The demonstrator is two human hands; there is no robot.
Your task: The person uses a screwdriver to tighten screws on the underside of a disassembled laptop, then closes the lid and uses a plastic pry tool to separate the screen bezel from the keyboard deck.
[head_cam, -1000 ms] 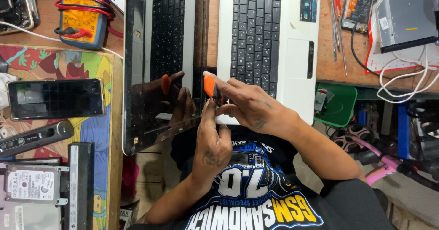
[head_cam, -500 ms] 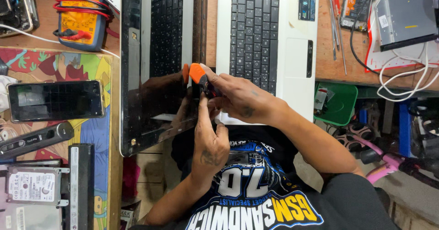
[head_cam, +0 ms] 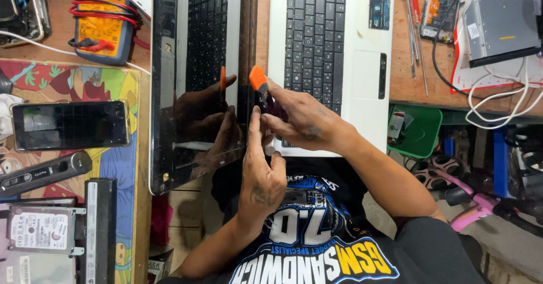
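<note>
My right hand [head_cam: 305, 123] has its fingers clamped on an orange-tipped tool [head_cam: 259, 83] at the white laptop's [head_cam: 362, 63] hinge edge; my left hand's [head_cam: 261, 174] fingers press together against the dark screen [head_cam: 198, 92].

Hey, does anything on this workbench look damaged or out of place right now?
The white laptop hangs off the table edge toward the person. The right hand pushes an orange-tipped tool into its hinge gap while the left hand presses the screen edge.
</note>
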